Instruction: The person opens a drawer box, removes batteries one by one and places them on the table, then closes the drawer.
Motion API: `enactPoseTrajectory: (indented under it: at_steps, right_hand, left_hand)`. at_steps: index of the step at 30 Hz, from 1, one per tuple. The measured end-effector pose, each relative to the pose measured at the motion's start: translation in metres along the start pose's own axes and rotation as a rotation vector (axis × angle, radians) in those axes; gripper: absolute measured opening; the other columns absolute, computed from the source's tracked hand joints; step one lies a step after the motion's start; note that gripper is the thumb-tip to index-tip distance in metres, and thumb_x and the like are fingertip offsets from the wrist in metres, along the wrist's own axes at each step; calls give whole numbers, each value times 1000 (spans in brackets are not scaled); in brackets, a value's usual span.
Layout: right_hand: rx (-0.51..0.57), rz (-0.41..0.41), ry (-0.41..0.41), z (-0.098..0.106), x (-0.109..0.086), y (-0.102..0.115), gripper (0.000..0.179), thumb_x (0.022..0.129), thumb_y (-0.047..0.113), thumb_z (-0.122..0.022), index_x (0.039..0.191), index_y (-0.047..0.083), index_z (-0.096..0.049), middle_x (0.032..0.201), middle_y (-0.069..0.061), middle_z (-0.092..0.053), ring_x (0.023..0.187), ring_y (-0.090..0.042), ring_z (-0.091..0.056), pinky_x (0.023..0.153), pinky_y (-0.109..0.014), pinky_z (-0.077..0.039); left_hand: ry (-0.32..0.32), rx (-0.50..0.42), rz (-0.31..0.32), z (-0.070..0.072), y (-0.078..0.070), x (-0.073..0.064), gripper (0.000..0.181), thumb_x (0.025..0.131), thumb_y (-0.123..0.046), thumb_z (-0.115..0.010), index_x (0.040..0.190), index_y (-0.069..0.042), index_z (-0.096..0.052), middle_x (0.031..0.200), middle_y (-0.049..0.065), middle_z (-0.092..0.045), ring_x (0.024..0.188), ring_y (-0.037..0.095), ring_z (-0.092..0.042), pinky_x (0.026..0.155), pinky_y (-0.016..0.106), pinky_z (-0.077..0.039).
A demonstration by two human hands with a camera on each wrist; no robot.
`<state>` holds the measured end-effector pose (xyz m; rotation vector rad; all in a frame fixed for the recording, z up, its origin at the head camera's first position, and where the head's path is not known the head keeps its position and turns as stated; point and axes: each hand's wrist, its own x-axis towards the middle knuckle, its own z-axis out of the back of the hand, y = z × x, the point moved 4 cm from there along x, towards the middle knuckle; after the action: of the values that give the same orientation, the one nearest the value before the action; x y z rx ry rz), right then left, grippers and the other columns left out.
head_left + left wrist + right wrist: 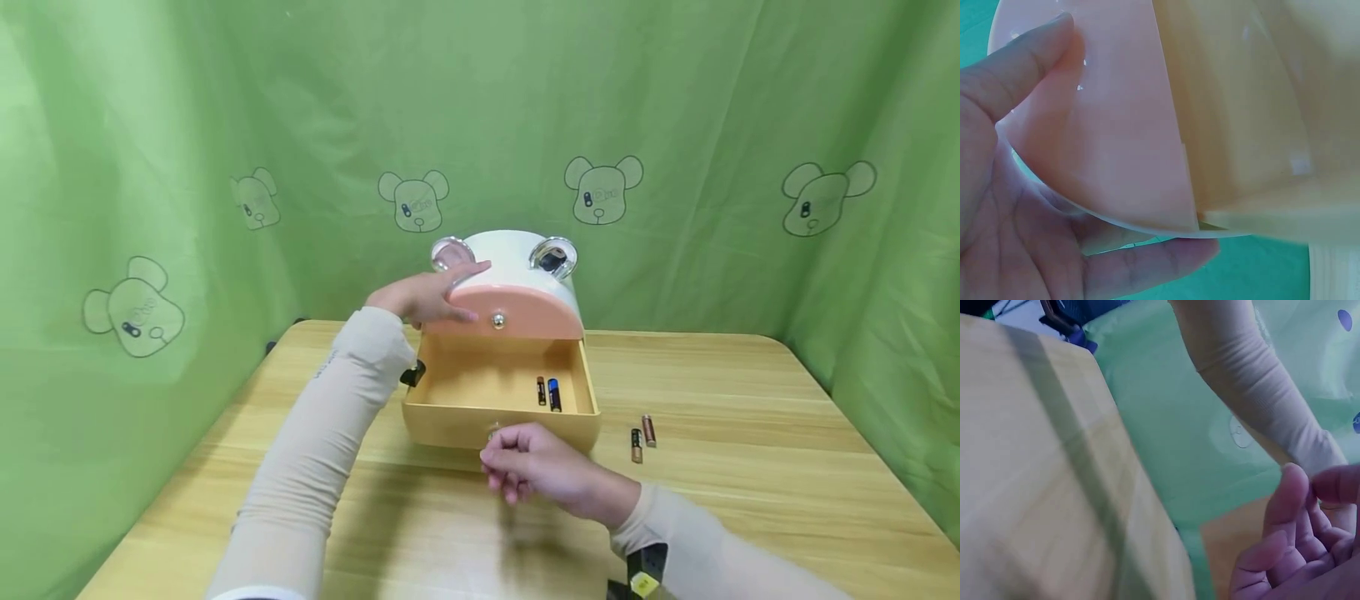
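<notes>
My L hand (429, 297) has fingers round glossy pink/white plastic cabinet (536, 312); R hand (534, 467) curled at tan drawer (450, 426), can't tell if gripping. 2 cyl. batteries (554, 396) inside, labels illegible.

Through my feed the cabinet (506, 257) shows white above a pink front (536, 310); its drawer (446, 427) is yellowish orange, its upper knob (498, 320) silver. I see one blue-and-black battery (554, 395), beige sleeves (300, 467), yellow wood grain on the table (712, 375), and bear-head outlines across the green curtain (495, 92).
</notes>
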<state>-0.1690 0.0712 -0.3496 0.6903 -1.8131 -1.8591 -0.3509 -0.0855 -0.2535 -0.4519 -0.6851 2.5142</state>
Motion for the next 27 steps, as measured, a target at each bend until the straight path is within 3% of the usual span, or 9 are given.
enactPoseTrajectory:
  at_steps: [15, 21, 27]
  right_hand:
    - [-357, 79, 78, 11, 11, 42, 20, 97, 17, -58, 95, -3, -60, 82, -10, -64, 65, -18, -60, 57, -24, -49]
    - [-381, 134, 106, 13, 15, 52, 9, 95, 7, -59, 92, -1, -60, 80, -8, -62, 66, -24, -61, 58, -25, -49]
    - [-386, 167, 72, 16, 20, 64, 8, 94, 4, -59, 92, -4, -60, 81, -20, -60, 71, -37, -61, 59, -28, -51]
  left_hand:
    - [-10, 29, -33, 0, 1, 1, 88, 88, -42, -69, 151, -51, -8, 160, 11, -15, 58, 15, -43, 53, 31, -46]
    - [-16, 52, -49, 1, 0, 2, 89, 88, -42, -69, 152, -50, -8, 161, 9, -13, 78, 20, -53, 64, 36, -49]
    - [-19, 33, -31, 1, 1, 1, 88, 88, -42, -70, 151, -52, -9, 160, 9, -15, 65, 18, -47, 58, 35, -49]
